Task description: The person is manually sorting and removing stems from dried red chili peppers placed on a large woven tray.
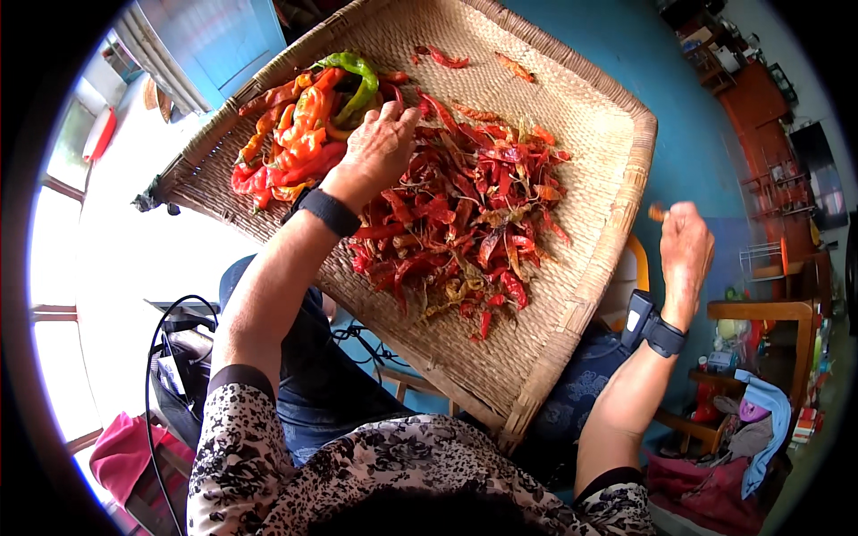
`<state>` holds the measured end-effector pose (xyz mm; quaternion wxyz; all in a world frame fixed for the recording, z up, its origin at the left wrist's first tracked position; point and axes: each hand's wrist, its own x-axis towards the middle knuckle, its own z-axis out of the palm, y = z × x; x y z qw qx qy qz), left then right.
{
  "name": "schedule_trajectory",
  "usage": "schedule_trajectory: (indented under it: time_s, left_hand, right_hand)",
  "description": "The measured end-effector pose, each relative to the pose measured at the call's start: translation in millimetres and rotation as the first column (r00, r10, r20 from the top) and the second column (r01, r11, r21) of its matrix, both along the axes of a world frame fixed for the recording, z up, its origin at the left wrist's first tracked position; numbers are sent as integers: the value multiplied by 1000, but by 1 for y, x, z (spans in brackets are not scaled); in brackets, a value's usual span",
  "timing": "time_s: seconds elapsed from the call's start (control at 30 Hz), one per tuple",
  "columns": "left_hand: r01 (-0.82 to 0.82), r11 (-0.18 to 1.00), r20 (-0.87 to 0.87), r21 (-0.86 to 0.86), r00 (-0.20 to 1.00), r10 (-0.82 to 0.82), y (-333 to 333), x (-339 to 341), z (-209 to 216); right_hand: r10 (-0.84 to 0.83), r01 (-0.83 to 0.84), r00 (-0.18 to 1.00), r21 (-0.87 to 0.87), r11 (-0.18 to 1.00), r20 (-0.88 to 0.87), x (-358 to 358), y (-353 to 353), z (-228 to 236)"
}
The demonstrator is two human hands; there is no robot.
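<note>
A shallow woven tray (pixel 601 134) rests tilted across my lap. Dried red chili peppers (pixel 465 205) are heaped in its middle, wrinkled, some with stems. To their left sits a pile of fresh, glossy red and orange peppers (pixel 299 134), topped by a curved green pepper (pixel 362 85). Between the two piles, my left hand (pixel 380 147) reaches down with bent, closed fingers; whatever they pinch is hidden beneath them. Off the tray's right edge, my right hand (pixel 686 246) is raised and closed. A small orange-brown dried chili (pixel 657 213), slightly blurred, sticks out from its fingertips.
A wooden chair (pixel 760 310) with clothes piled on it stands at the right. On the left are a dark bag (pixel 179 366) and a pink cloth (pixel 125 456). Black cables (pixel 362 344) hang below the tray. A few loose dried chilies (pixel 442 58) lie near the tray's far side.
</note>
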<state>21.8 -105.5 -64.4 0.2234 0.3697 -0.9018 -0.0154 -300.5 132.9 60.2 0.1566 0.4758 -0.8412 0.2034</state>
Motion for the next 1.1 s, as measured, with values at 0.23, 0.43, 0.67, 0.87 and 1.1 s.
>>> schedule_trajectory:
  time_s: [0.23,0.43,0.67,0.87,1.1]
  left_hand:
    - [-85,994,309,63,949,61,-2,-20,4]
    - [221,948,-22,231,975,-222,23,-24,12]
    - [521,833,-270,187,843,-466,74,-30,39]
    - [176,984,57,28,983,-177,20,-39,27]
    - [-201,975,637,100,765,93,-40,-58,26]
  right_hand:
    - [-32,31,999,269,963,1,17,1,-8]
    - [417,-431,871,-5,902,260,66,-27,-7]
    - [679,-706,656,-49,706,330,119,-48,-33]
    - [661,-688,677,-41,725,325,117,-54,-37]
    - [646,-685,686,-4,729,333,107,-51,-48]
